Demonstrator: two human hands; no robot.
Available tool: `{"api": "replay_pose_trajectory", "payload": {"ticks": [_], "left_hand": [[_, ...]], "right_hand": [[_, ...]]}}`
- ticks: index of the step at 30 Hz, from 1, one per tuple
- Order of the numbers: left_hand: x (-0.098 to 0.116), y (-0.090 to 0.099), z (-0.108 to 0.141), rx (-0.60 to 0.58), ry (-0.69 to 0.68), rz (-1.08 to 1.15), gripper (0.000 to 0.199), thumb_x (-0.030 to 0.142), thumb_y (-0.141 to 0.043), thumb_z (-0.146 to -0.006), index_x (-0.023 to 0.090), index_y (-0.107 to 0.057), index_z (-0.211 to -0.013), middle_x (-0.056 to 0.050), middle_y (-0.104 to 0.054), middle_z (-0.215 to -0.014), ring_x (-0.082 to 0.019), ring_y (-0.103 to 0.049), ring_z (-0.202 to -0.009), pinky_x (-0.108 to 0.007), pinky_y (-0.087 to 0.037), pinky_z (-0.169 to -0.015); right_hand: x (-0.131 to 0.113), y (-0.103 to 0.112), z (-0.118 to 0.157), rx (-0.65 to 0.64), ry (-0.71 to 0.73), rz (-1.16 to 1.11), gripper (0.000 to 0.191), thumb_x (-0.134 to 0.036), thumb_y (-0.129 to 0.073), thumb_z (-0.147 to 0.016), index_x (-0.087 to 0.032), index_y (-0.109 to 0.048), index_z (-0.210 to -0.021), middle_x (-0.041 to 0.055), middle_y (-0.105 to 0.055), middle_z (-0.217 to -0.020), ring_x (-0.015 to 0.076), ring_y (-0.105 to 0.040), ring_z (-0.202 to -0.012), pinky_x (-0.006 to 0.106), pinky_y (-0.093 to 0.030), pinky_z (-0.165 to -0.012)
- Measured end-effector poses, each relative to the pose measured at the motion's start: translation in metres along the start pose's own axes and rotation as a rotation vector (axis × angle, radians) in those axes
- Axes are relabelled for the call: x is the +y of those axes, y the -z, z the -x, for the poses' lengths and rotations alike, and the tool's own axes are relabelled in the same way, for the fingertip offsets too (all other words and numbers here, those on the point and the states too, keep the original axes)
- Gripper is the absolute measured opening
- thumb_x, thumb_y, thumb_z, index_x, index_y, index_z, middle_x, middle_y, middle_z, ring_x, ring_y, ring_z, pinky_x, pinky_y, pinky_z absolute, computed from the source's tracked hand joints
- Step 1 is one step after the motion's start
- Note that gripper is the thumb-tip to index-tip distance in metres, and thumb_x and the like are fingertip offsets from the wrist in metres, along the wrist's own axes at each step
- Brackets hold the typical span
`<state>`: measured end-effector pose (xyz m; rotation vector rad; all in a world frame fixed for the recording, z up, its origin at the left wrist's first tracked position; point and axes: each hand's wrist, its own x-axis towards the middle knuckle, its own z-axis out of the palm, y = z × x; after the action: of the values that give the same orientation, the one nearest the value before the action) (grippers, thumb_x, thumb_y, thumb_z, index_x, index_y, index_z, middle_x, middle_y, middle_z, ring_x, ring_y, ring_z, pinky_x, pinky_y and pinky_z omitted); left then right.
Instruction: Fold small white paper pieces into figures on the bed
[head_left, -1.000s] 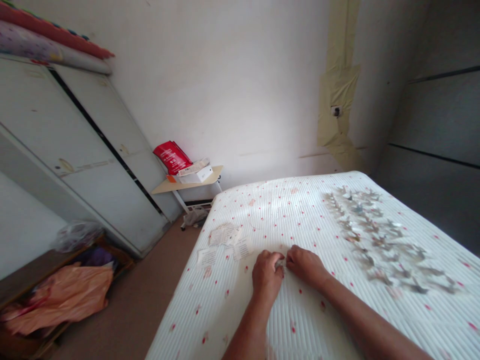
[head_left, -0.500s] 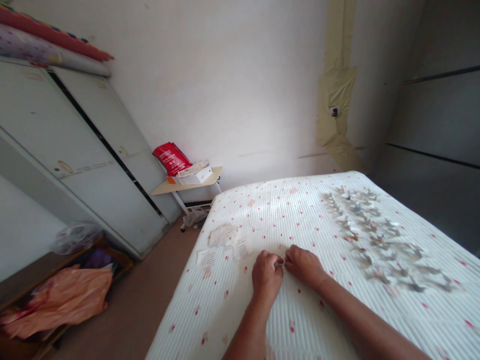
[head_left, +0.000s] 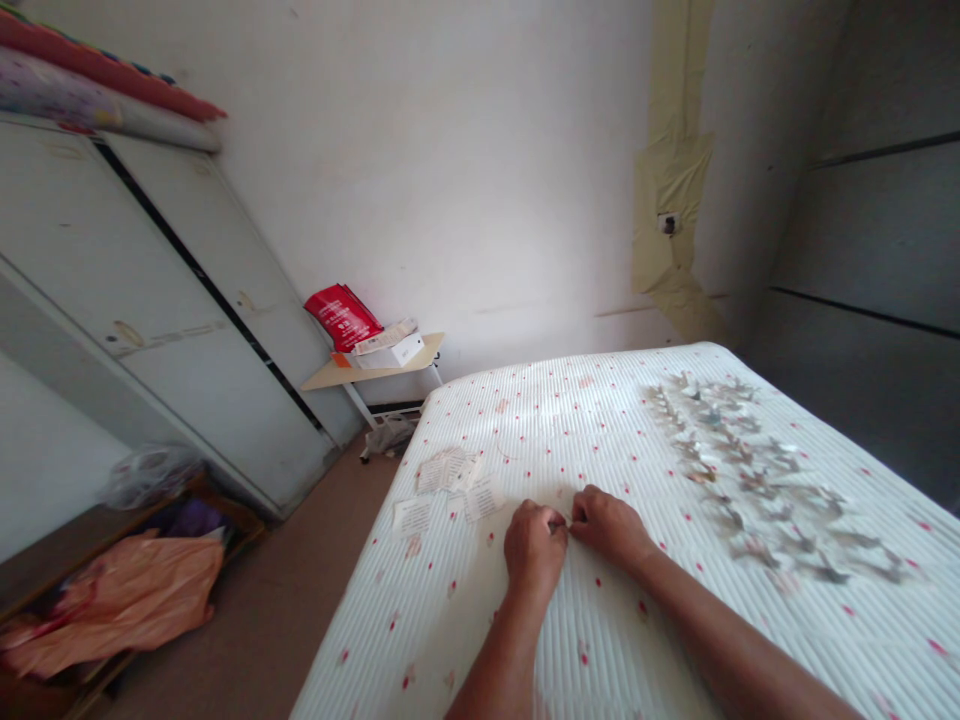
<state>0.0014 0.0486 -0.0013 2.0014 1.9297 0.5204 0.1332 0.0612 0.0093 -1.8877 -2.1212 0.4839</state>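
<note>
Moved: both hands stay almost where they were, knuckles a little closer together now.
Left hand [head_left: 534,548]: curled shut, fingertips pinching a tiny paper piece [head_left: 559,521].
Right hand [head_left: 609,523]: curled shut too, pinching the same paper piece from the right.
Hands together: touching at the fingertips, low on the bed [head_left: 480,640].
Paper piece: right between the two hands, mostly hidden, so its long side cannot be told.
Nearer hand: neither, both are on it.
Flat paper slips [head_left: 450,470]: just far and left of the left hand.
Folded paper shapes [head_left: 750,475]: spread out on the right, well apart from the hands.
Small table [head_left: 375,372]: far left, by the wall.
</note>
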Motion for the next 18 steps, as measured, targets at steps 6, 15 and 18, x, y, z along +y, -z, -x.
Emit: {"api": "replay_pose_trajectory", "payload": {"ticks": [6,15,18], "left_hand": [[0.001,0.001,0.000,-0.001,0.010,0.002,0.012,0.022,-0.054,-0.077,0.023,-0.066,-0.080,-0.001,-0.059,-0.090,-0.013,-0.054,-0.088,-0.022,-0.037,-0.074],[0.001,0.001,0.000,0.002,0.010,0.034,0.014,0.021,-0.053,-0.077,0.023,-0.066,-0.081,-0.001,-0.059,-0.089,-0.013,-0.054,-0.088,-0.020,-0.037,-0.072],[0.000,0.000,0.001,0.005,-0.001,0.032,0.013,0.020,-0.054,-0.077,0.023,-0.066,-0.082,-0.001,-0.058,-0.090,-0.013,-0.054,-0.088,-0.020,-0.037,-0.073]], "right_hand": [[0.004,-0.001,-0.004,0.000,0.009,-0.052,0.013,-0.013,-0.050,-0.065,-0.017,-0.062,-0.069,0.0039,-0.061,-0.078,0.0128,-0.054,-0.068,0.022,-0.030,-0.056],[0.023,0.000,-0.015,-0.051,0.067,-0.218,0.018,-0.006,-0.049,-0.061,-0.016,-0.064,-0.064,0.0028,-0.064,-0.074,0.0119,-0.056,-0.069,0.019,-0.037,-0.060],[0.025,0.002,-0.015,-0.086,0.063,-0.289,0.017,-0.009,-0.048,-0.064,-0.016,-0.064,-0.066,0.0008,-0.064,-0.070,0.0113,-0.057,-0.067,0.018,-0.037,-0.058]]}}
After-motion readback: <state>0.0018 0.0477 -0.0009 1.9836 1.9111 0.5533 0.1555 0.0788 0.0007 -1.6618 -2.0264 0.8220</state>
